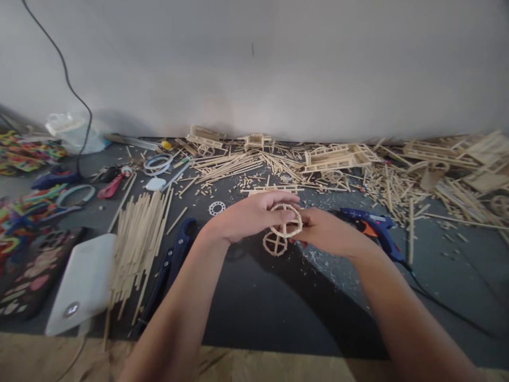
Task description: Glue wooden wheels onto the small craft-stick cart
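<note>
My left hand [250, 215] and my right hand [326, 232] meet over the middle of the dark table [254, 302]. Together they pinch a small round wooden wheel [287, 220] with crossed spokes, made of thin sticks. The left fingers curl over its top rim and the right fingers grip its right side. A second, similar spoked wheel [274, 244] lies flat on the table just below the hands.
A blue glue gun [374, 228] lies right of my hands, its cord trailing off. A bundle of long sticks [137, 244], blue cutters [170, 265] and a white device [85, 284] lie to the left. Stick-built frames [338, 156] and loose sticks crowd the wall. Coloured items sit far left.
</note>
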The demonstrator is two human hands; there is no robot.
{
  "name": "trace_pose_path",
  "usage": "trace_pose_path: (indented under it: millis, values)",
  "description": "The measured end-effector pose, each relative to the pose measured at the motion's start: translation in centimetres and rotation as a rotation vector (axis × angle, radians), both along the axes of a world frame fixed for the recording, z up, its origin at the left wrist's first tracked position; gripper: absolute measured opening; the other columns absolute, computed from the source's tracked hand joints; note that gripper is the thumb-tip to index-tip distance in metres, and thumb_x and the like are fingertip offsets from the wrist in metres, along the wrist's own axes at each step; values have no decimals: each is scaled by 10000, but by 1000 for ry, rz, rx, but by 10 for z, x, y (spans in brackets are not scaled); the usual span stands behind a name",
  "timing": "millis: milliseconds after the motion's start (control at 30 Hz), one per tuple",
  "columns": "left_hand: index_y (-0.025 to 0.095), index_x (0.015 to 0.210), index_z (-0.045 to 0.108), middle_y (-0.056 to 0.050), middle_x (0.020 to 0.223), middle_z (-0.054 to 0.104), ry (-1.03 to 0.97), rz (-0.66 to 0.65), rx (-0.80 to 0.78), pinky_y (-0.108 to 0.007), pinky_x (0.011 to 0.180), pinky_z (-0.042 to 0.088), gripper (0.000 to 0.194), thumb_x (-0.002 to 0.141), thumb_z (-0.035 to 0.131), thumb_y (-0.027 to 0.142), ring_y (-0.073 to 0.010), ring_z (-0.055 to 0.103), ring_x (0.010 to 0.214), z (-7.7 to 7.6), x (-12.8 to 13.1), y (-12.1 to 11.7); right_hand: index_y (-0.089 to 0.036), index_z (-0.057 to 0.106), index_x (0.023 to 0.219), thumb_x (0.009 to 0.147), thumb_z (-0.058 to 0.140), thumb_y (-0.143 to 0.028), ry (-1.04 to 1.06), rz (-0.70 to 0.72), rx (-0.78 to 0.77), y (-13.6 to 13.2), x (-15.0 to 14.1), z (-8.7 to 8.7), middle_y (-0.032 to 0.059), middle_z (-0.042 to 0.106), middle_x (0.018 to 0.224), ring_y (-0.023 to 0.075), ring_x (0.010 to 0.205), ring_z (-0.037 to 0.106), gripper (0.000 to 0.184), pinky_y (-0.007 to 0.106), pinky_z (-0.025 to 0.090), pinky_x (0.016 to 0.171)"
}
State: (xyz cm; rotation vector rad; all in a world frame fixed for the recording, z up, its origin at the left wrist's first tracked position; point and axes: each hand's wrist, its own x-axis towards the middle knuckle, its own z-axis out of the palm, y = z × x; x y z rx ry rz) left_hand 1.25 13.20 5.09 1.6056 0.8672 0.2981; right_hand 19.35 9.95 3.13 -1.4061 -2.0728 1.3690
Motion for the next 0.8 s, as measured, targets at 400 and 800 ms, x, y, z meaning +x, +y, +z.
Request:
trace_pose_path:
  millis: [400, 800]
  values:
    - [283, 1183, 559, -50, 1271, 547, -31, 36, -74, -352, 867, 434, 435, 784, 563, 457, -221, 545, 1086, -4, 2, 0, -212, 531, 666, 791, 517, -353, 0, 7, -12, 0, -1, 2, -24, 524, 592, 126, 561, 468, 189, 251, 326, 527]
    - [264, 1161, 573, -71, 1210, 583, -65, 42, -171, -347, 847, 441, 432, 772, 583, 450, -205, 570, 1028, -7, 3, 1, -207, 569, 668, 785, 528, -339, 3, 9, -7, 0, -1, 3, -30, 531, 585, 118, 553, 469, 181, 240, 325, 522]
